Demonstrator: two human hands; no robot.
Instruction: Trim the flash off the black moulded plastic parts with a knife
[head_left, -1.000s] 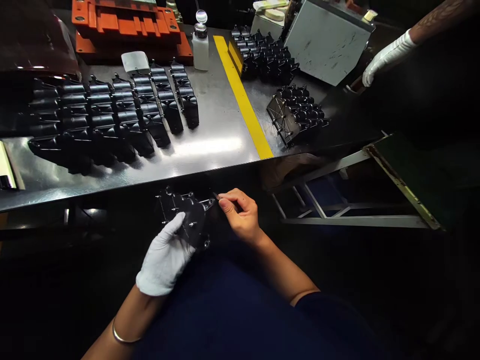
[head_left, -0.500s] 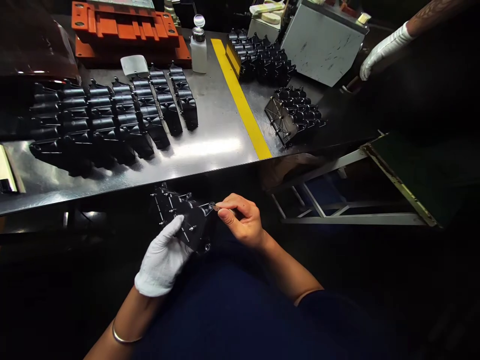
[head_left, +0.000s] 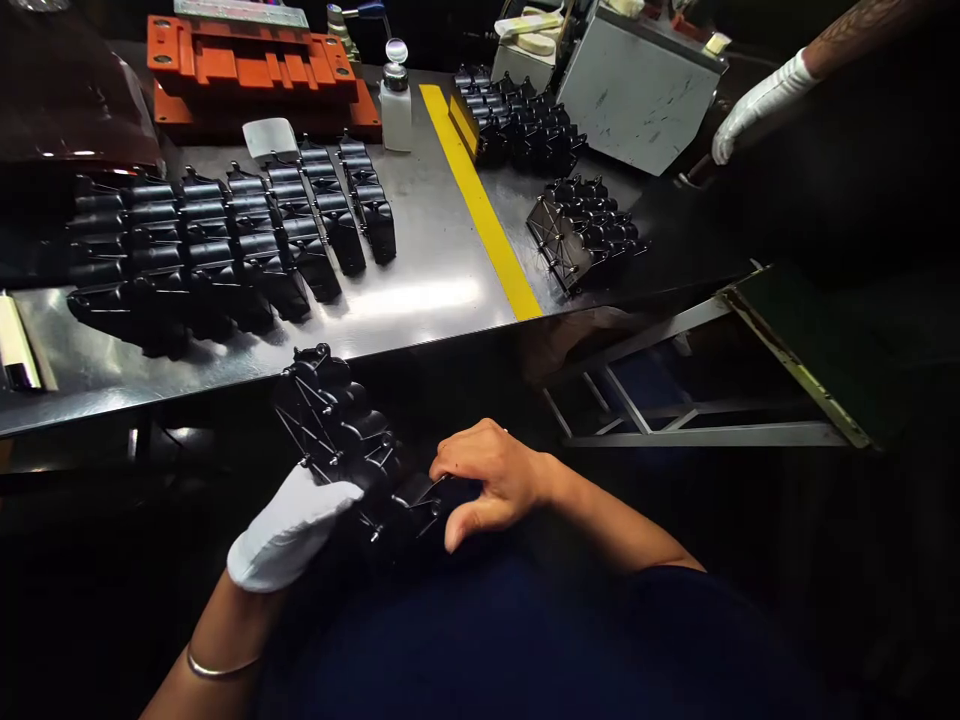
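Observation:
My left hand [head_left: 289, 530], in a white glove, is closed on the lower left side of a black moulded plastic part [head_left: 360, 420] with rounded ribs, crossed struts and small posts. The part is tilted in front of the bench edge. My bare right hand [head_left: 491, 480] curls round the part's right end, fingertips against its edge and thumb lower down on the near side. The small blade-like tool seen before in my right hand is hidden now.
Rows of similar black parts [head_left: 210, 235] lie on the metal bench [head_left: 427, 220]. A yellow strip [head_left: 487, 225] separates them from more parts [head_left: 585, 225]. An orange fixture [head_left: 255, 75], a white pump bottle [head_left: 396, 110] and a grey box [head_left: 637, 90] stand behind. At right, a co-worker's gloved hand [head_left: 757, 105] shows above a metal frame [head_left: 712, 440].
The black part has been turned so its ribbed side and struts show, and it has shifted left. My right hand has moved from a small-tool pinch to the part's right end.

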